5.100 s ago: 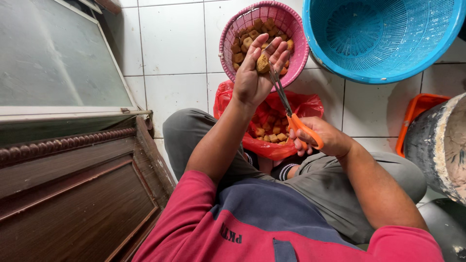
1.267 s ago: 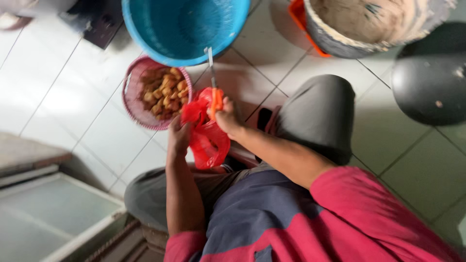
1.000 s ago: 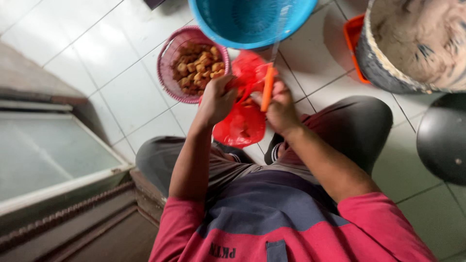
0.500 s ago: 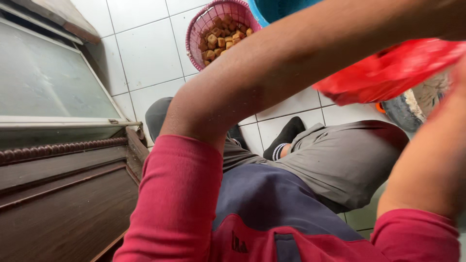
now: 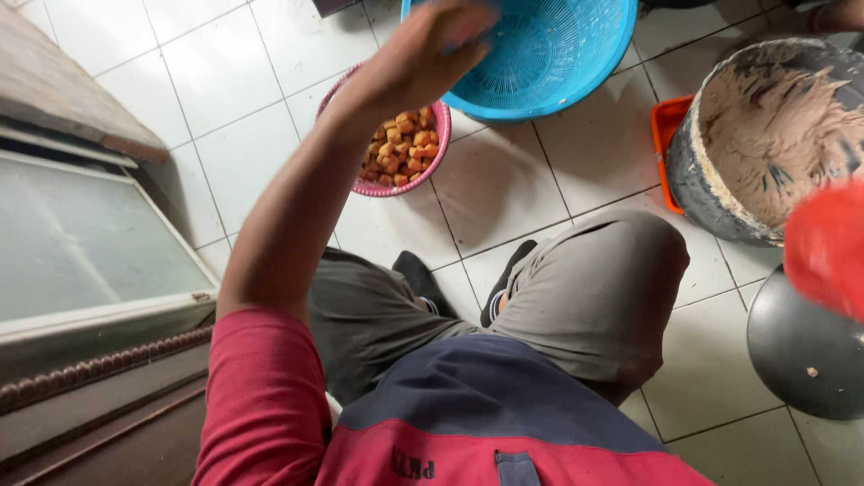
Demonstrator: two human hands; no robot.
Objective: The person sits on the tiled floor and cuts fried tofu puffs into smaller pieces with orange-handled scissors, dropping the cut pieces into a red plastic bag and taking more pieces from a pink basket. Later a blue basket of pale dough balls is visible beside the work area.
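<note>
We reach our left hand [image 5: 423, 49] out toward 12 o'clock, where it hovers blurred over the near rim of the round blue plastic colander basket [image 5: 549, 54]; we cannot tell whether its fingers are curled on something or loose. Our right hand is out of view, though a blurred red plastic bag [image 5: 828, 247] shows at 3 o'clock, and what holds it cannot be seen. Judging by how things lie, the work looks far from finished: the round pink plastic basket [image 5: 346, 175] at 11 o'clock is about half full of small golden-brown fried pieces [image 5: 400, 153], too many to count, while the blue basket shows no pieces inside. We count 2 baskets, 1 red bag, 1 grey bucket of pale paste [image 5: 765, 135] at 2 o'clock, 1 orange tray [image 5: 664, 144] beside it and 1 dark round lid [image 5: 801, 351] at 4 o'clock.
</note>
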